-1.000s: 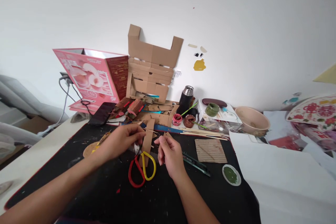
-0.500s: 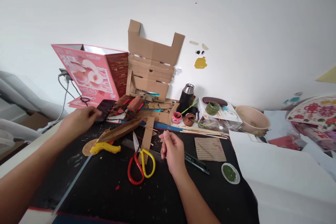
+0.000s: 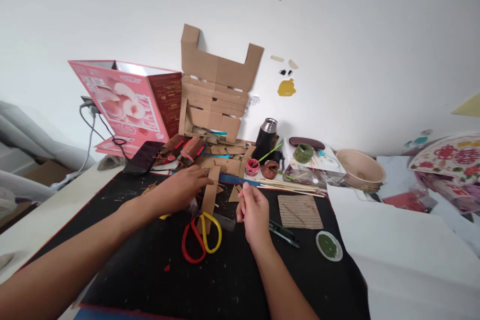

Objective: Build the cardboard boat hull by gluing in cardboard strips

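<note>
My left hand (image 3: 180, 187) reaches palm down over the scissors' blades, beside a cardboard strip (image 3: 210, 195). Its fingers are stretched forward and slightly bent, the thumb is hidden, and I see nothing held. The scissors (image 3: 203, 227) have one red and one yellow handle. Only a bit of a yellow tool (image 3: 165, 217) shows under my left forearm. My right hand (image 3: 254, 215) is held closed with fingertips together; whatever they pinch, if anything, is too small to make out. Near it lie a metal ruler (image 3: 225, 222) and a dark green cutter knife (image 3: 285, 234).
Behind the black mat stand a pink box (image 3: 127, 105), folded cardboard (image 3: 215, 95), a black flask (image 3: 265, 137) and paint jars (image 3: 252, 167). A phone (image 3: 143, 157) lies at left. Thin sticks (image 3: 288, 186), corrugated card (image 3: 300, 211) and a green paint lid (image 3: 329, 246) lie right.
My left hand has moved right, from beside the phone to over the scissors' blades, and its arm now covers most of the yellow tool. My right hand has shifted slightly right, still closed.
</note>
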Available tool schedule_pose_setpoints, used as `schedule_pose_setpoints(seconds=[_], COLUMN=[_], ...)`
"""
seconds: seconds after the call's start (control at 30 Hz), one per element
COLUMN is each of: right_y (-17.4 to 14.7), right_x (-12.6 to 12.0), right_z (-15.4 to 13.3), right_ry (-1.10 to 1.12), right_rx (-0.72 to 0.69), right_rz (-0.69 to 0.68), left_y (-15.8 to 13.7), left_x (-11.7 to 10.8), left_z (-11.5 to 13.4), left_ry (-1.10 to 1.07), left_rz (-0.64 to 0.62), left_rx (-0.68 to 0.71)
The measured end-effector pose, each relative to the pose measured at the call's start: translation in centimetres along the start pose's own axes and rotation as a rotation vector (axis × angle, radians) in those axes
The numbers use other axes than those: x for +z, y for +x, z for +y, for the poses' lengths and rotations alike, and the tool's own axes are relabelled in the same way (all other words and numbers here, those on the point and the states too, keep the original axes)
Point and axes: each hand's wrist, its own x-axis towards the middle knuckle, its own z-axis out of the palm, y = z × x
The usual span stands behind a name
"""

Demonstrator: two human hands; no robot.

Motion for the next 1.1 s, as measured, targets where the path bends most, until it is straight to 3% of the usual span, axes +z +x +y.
schedule_pose_setpoints(seconds=[0.13,0.3,0.47,1.1], right_y=[0.1,0.0,-0.1,-0.7], right_x=[0.1,0.2,0.3,0.3], right_z=[0.1,0.1,0.0,0.6], right_ry=[-0.023,-0.05,-0.084,-0.282], right_rx=[0.014,0.025,0.011,-0.037], right_rz=[-0.015,-0.054,-0.072,-0.124], left_y=[1.4,2.9,3.6,6.0], left_x=[0.8,1.6,2.1,0.3], left_z=[1.8,2.1,1.6,0.0], left_ry=[0.233,0.416,0.391,0.208], left_rz=[-0.071,-0.058,-0.021,-0.219], left_rx=[0.142,0.212,0.248,0.34])
